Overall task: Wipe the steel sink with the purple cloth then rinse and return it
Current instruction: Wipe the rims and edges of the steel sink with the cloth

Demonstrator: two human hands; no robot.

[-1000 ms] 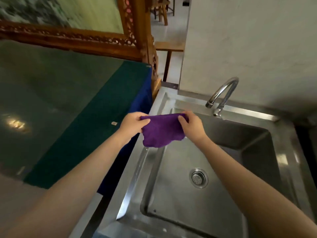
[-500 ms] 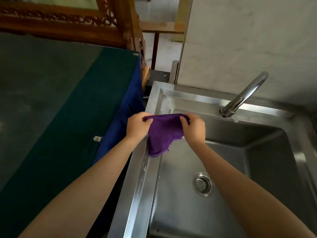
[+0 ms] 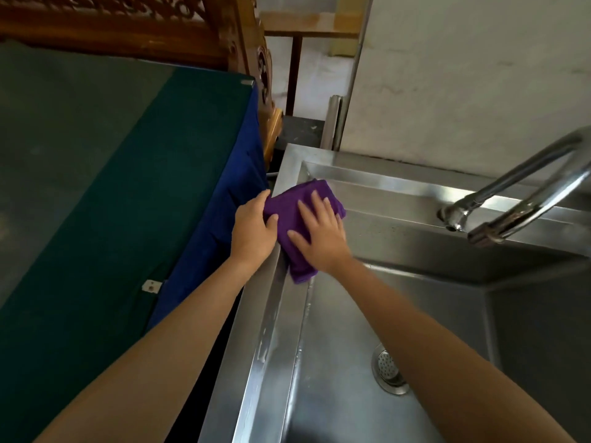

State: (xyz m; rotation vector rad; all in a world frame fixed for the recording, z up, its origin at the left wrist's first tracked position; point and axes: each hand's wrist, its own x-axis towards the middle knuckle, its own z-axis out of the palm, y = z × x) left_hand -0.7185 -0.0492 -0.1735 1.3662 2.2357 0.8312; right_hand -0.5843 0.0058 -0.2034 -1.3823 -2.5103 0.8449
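The purple cloth (image 3: 289,212) lies folded on the left rim of the steel sink (image 3: 265,330), near its far left corner. My left hand (image 3: 252,231) grips the cloth's left edge at the outer side of the rim. My right hand (image 3: 319,238) lies flat on top of the cloth with fingers spread, pressing it onto the rim. The cloth's lower end hangs slightly over the basin's edge. The sink's basin is bare, with a round drain strainer (image 3: 388,369) in the bottom.
A curved steel faucet (image 3: 518,199) reaches over the basin from the back right. Left of the sink stands a table with a green top (image 3: 96,187) and blue cloth side. A carved wooden frame (image 3: 128,27) is behind it. A pale wall backs the sink.
The cloth was held up stretched between both hands over the basin. It has come down onto the sink's left rim, and my right hand has flattened on top of it.
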